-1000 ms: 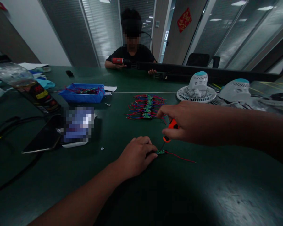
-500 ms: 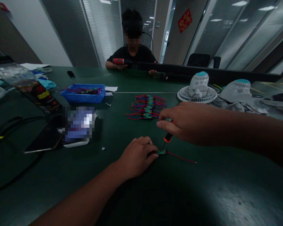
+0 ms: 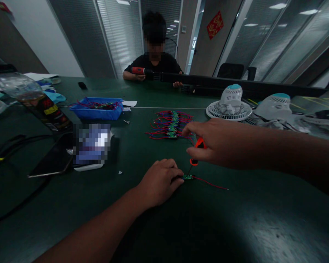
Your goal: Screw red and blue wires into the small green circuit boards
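Pressed to the table by the fingertips of my left hand (image 3: pixel 159 181) is a small green circuit board (image 3: pixel 188 177), its left end hidden under them. A red wire (image 3: pixel 211 184) runs from the board's right end across the tabletop. My right hand (image 3: pixel 208 140) has its thumb and fingers around the orange and black handle of a screwdriver (image 3: pixel 200 143). The screwdriver leans a little, and its thin shaft points down to the board, where the tip appears to touch. Beyond my hands lies a row of several green circuit boards (image 3: pixel 172 128) with red and blue wires.
A blue bin (image 3: pixel 98 112) holds wired boards. On the left are a bottle (image 3: pixel 35 100), a dark phone (image 3: pixel 53 157) and a blurred-out object (image 3: pixel 91 146). White fan-like housings (image 3: pixel 231 102) stand at the right. Across the table, a person (image 3: pixel 153 62) holds a red tool (image 3: pixel 137 71).
My right thumb and fingers have spread wider apart around the screwdriver, showing more of its orange handle. The left hand and the circuit board stay in place.
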Motion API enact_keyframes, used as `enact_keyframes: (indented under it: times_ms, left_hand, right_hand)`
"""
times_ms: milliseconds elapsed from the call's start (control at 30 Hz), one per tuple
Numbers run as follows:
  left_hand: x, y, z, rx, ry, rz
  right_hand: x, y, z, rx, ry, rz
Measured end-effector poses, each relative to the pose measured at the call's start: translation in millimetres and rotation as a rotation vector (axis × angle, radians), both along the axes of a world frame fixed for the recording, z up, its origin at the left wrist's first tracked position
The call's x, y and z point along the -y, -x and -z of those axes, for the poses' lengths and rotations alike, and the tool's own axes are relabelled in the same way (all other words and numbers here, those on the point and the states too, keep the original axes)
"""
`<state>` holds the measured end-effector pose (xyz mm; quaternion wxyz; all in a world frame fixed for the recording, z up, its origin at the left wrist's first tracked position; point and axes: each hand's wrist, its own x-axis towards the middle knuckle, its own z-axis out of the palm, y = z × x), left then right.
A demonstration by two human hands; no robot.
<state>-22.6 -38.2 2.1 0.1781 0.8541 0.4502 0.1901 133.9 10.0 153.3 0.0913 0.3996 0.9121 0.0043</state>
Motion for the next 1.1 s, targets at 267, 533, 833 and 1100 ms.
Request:
enact_keyframes:
  times_ms: [267,533,833,1100]
  left_hand:
    - [0.8,0.2,1.4,0.004,-0.001,0.006]
    - [0.1,0.0,-1.3,-0.004,0.027,-0.002]
    - [1.0,-0.2,-1.3,0.003,0.011,-0.002]
    - [1.2,-0.7,-4.5,-0.021,0.033,0.0]
  right_hand:
    - [1.5,1.6,-1.7,0.006,0.009,0.007]
    - [4.3,0.3,-3.8,0.033,0.062,0.029]
    - [6.2,1.4,-3.6,0.034,0.006,-0.021]
    - [2.2,-1.9,0.4,0.042,-0.025,-0.014]
